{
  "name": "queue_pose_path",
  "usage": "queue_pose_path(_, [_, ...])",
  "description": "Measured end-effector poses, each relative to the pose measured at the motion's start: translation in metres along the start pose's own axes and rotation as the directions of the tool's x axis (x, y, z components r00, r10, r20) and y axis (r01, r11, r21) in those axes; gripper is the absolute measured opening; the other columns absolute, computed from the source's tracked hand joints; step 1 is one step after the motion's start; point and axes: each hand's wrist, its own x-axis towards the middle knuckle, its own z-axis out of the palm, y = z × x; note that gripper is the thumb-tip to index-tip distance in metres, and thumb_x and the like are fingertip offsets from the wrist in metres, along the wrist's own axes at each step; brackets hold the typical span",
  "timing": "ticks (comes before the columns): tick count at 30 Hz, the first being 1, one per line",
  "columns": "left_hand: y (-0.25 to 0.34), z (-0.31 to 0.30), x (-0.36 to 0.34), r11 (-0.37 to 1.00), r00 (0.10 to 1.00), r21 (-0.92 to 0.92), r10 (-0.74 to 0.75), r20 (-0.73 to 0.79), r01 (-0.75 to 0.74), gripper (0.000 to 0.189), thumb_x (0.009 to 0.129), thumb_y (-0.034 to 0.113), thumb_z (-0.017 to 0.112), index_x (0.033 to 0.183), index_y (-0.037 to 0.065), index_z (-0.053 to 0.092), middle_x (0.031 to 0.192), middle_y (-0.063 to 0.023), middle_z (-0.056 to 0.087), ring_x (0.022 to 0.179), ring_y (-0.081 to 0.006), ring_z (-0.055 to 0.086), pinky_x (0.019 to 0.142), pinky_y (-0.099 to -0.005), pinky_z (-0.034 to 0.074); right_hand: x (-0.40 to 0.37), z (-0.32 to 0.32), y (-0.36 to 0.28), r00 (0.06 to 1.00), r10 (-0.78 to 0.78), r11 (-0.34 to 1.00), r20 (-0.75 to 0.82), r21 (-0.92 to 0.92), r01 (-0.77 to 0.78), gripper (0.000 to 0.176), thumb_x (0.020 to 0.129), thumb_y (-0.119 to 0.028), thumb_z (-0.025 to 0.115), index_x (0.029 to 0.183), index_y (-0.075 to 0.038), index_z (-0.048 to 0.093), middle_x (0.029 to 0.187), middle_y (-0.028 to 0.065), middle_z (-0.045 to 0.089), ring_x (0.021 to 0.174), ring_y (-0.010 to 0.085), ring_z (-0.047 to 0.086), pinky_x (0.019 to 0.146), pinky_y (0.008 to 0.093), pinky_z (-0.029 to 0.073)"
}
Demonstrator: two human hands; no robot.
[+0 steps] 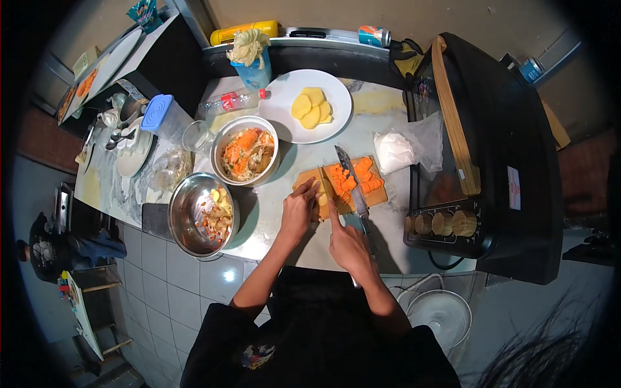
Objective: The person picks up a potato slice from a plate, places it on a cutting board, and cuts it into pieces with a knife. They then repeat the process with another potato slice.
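A wooden cutting board (305,179) lies on the counter in front of me. My right hand (350,247) is closed round a kitchen knife (325,183), its index finger stretched along the blade's spine. Beside that blade, my left hand (298,211) presses its fingertips on pale yellow potato pieces (322,196) at the board's left side. A second, larger knife (352,180) rests across the board, its handle close to my right hand. Cut orange carrot pieces (367,174) lie on both sides of this larger blade.
Behind the board stands a white plate (275,97) with potato slices (312,108). Leftward are a pot (277,155) of shredded vegetables and a steel bowl (173,226) of peelings. A bag of white powder (396,152) and a black oven (504,161) are rightward. Another person (52,249) is far left.
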Motion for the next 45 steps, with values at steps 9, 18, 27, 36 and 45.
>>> queue_pose_path(9, [-0.003, 0.000, -0.002, 1.000, 1.000, -0.006, 0.022, 0.009, -0.022, 0.041, 0.078, -0.006, 0.059, 0.117, 0.004, 0.064, 0.124, -0.0209, 0.058, 0.098, -0.0384, 0.064, 0.081, -0.0405, 0.054, 0.001, 0.002, -0.007, 1.000, -0.007, 0.999, -0.016, 0.035, 0.007, 0.076, 0.082, -0.003, 0.049, 0.150, -0.007, 0.015, 0.072, 0.0279, 0.062, 0.070, 0.0463, 0.062, 0.068, 0.0538, 0.048])
queue_pose_path(18, [-0.003, 0.001, -0.001, 0.998, 0.999, 0.026, 0.051, -0.001, -0.051, 0.040, 0.078, -0.003, 0.060, 0.117, 0.003, 0.064, 0.124, -0.0221, 0.058, 0.097, -0.0387, 0.064, 0.081, -0.0402, 0.055, 0.004, 0.001, -0.011, 1.000, -0.008, 0.999, 0.010, -0.053, 0.009, 0.079, 0.080, -0.001, 0.050, 0.150, -0.007, 0.014, 0.076, 0.0283, 0.063, 0.074, 0.0443, 0.064, 0.068, 0.0515, 0.051])
queue_pose_path(27, [-0.001, -0.001, 0.001, 0.999, 0.999, 0.023, 0.046, 0.006, -0.046, 0.037, 0.079, -0.003, 0.060, 0.115, 0.003, 0.066, 0.122, -0.0222, 0.059, 0.096, -0.0383, 0.065, 0.081, -0.0405, 0.055, 0.011, -0.002, -0.010, 0.996, -0.017, 0.999, 0.083, -0.042, 0.020, 0.074, 0.084, -0.004, 0.046, 0.149, -0.005, 0.013, 0.077, 0.0272, 0.064, 0.075, 0.0442, 0.065, 0.068, 0.0504, 0.051])
queue_pose_path(36, [0.007, -0.005, 0.005, 1.000, 1.000, -0.005, 0.001, 0.017, -0.001, 0.034, 0.079, -0.002, 0.061, 0.112, 0.003, 0.067, 0.118, -0.0225, 0.061, 0.093, -0.0376, 0.066, 0.079, -0.0398, 0.055, 0.022, 0.007, -0.004, 0.991, 0.007, 1.000, 0.133, 0.012, -0.009, 0.085, 0.078, 0.001, 0.050, 0.150, -0.006, 0.006, 0.078, 0.0298, 0.063, 0.080, 0.0455, 0.063, 0.078, 0.0516, 0.048])
queue_pose_path(45, [0.001, -0.003, 0.006, 0.999, 1.000, 0.035, 0.011, 0.003, -0.011, 0.036, 0.075, 0.001, 0.062, 0.111, 0.004, 0.068, 0.118, -0.0199, 0.062, 0.093, -0.0362, 0.066, 0.080, -0.0394, 0.054, 0.020, 0.008, -0.007, 0.990, 0.024, 0.999, 0.142, 0.017, -0.027, 0.086, 0.079, 0.001, 0.049, 0.151, -0.009, 0.003, 0.081, 0.0311, 0.063, 0.080, 0.0472, 0.063, 0.077, 0.0512, 0.049])
